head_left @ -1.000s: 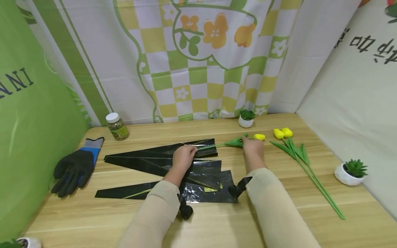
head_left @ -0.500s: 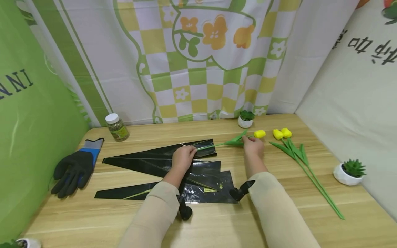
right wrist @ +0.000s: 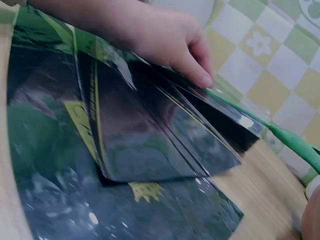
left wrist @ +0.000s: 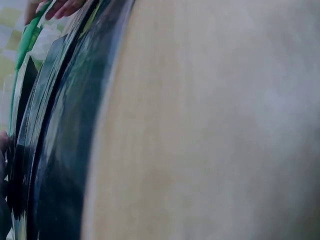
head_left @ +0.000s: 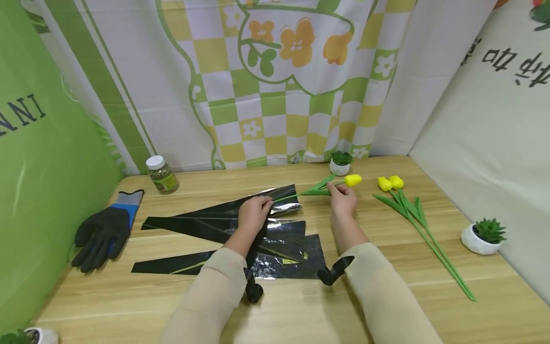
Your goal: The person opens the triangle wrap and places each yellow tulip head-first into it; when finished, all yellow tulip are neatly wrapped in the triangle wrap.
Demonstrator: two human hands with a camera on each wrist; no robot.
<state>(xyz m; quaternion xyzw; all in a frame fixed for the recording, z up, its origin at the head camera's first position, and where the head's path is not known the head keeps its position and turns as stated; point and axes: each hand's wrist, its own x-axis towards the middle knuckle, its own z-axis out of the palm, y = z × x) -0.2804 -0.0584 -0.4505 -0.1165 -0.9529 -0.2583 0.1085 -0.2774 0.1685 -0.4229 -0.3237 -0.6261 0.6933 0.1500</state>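
Note:
A yellow artificial tulip lies across the gap between both hands. My right hand pinches it by the leaves, just below the bloom. The green stem runs left to the mouth of a black plastic flower sleeve, whose upper edge is lifted and curled. There my left hand pinches stem and sleeve together, its thumb on the stem in the right wrist view; the stem's lower end is hidden. More black sleeves lie flat beneath and nearer. In the left wrist view, the right hand's fingers show at the top.
Two yellow tulips lie on the table at right. Small potted plants stand at the back, right and front left corner. A dark work glove and a white-lidded jar sit at left.
My right hand has moved left and slightly back with the tulip. The sleeve's mouth has risen and curled up around the stem. My left hand has shifted slightly back, still gripping.

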